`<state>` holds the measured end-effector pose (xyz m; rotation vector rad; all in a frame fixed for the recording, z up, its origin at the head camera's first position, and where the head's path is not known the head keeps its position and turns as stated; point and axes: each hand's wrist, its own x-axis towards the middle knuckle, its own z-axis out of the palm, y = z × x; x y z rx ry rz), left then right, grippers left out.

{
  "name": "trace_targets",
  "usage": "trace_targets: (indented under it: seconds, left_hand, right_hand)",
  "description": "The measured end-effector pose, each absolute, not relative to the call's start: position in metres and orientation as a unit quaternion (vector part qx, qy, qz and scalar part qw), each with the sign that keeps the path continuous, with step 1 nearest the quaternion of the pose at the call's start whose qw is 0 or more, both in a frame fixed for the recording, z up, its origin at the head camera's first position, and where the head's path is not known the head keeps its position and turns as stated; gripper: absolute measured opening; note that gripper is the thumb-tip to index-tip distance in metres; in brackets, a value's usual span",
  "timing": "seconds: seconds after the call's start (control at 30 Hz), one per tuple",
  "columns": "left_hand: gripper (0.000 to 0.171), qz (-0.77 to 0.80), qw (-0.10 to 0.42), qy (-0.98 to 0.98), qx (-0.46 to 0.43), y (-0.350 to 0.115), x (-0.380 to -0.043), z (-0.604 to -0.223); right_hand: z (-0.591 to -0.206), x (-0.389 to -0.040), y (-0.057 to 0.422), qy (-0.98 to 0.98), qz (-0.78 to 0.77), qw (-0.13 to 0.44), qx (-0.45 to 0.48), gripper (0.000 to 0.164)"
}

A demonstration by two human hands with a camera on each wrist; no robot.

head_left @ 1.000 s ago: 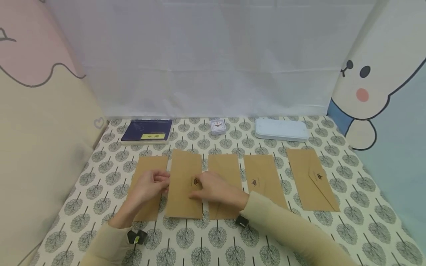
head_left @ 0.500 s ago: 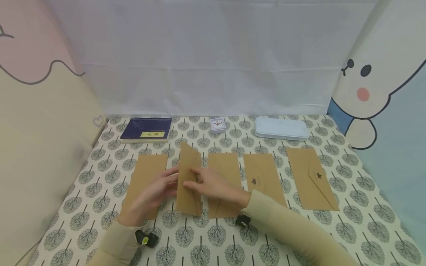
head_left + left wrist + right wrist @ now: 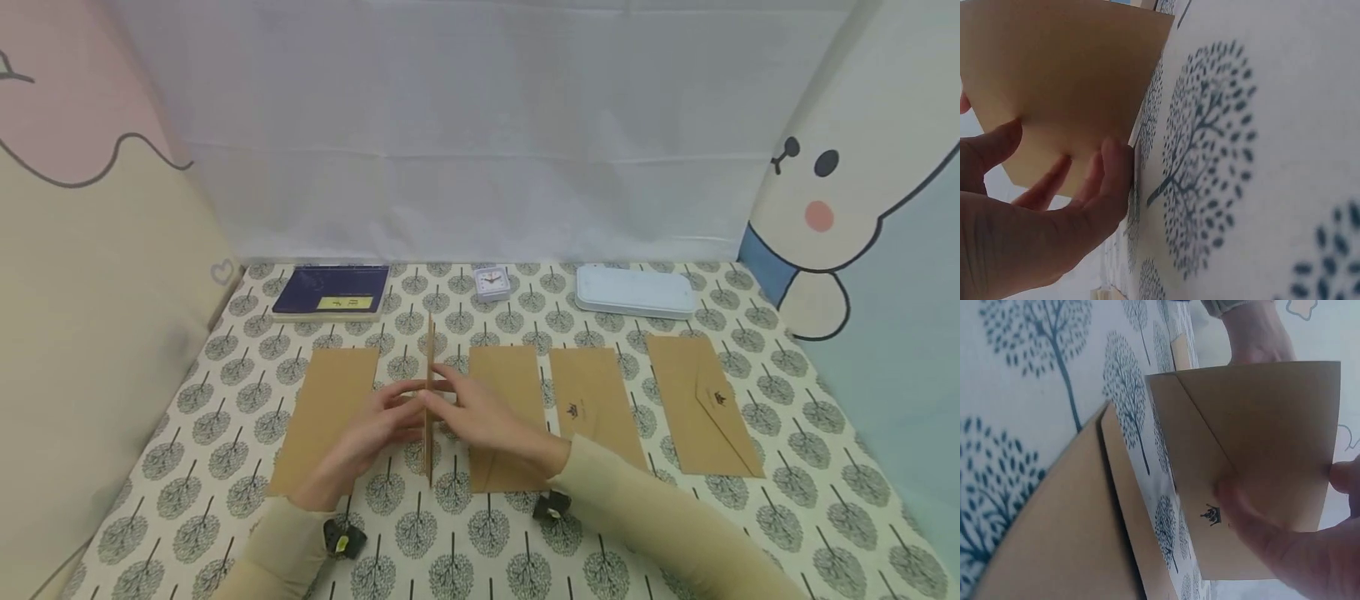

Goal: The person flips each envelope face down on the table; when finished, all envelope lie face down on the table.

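A brown paper envelope stands nearly on edge over the table, seen edge-on in the head view. My right hand pinches it, thumb on the flap side near a small black crown print and another finger at the upper edge. From the opposite side, my left hand touches the plain face with its spread fingertips, the lowest ones close above the cloth. A second envelope lies flat, plain side up, partly hidden by my left wrist. Another envelope lies flap side up beneath my right forearm.
Two further envelopes lie flap side up on the right, one plainly straight and one slanted. Behind the row are a dark blue book, a small square clock and a pale blue case. A tree-patterned cloth covers the table.
The held envelope has turned from lying face up to standing on edge, its right side raised. My left hand has moved right to its plain face; the right fingers keep hold of it.
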<state>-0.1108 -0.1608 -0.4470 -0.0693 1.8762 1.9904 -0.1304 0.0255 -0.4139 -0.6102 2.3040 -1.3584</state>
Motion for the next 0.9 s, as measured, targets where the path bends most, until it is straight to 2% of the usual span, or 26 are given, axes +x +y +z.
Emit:
trace_targets:
  seconds: [0.23,0.43,0.63,0.9]
  left_hand:
    - [0.062,0.652,0.188,0.733,-0.055,-0.167,-0.114,-0.446]
    - [0.073,0.612,0.184,0.768,-0.051,-0.17,-0.117,-0.443]
    - [0.079,0.568,0.168,0.804,-0.058,-0.169,-0.117,-0.439]
    - [0.077,0.529,0.154,0.833,-0.047,-0.168,-0.121,-0.439]
  right_hand:
    - [-0.415,-0.127,0.025,0.741,-0.595,0.23,-0.211,0.062]
    - [-0.418,-0.124,0.026,0.727,-0.614,0.217,-0.218,0.065]
    - [-0.422,-0.123,0.03,0.712,-0.64,0.22,-0.186,0.07]
    - [-0.427,-0.123,0.035,0.711,-0.65,0.206,-0.174,0.071]
